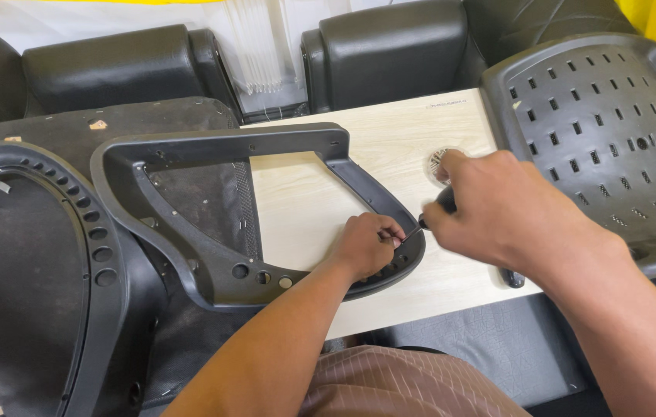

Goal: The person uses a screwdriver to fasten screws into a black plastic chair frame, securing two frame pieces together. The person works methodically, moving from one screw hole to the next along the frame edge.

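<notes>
A black plastic chair armrest frame (189,150) lies flat, partly on a pale wooden table top (305,205) and partly on a black seat pad. My left hand (366,243) presses on the frame's lower right corner, its fingers pinched around something small that I cannot make out. My right hand (498,205) grips the black handle of a screwdriver (444,202), whose thin shaft points left toward the left hand's fingertips at the frame's corner.
A perforated black plastic seat shell (598,131) rests at the right, over the table's edge. A black oval backrest frame (96,255) lies at the left. Black leather armchairs (389,50) stand behind. A round grommet (437,162) sits in the table top.
</notes>
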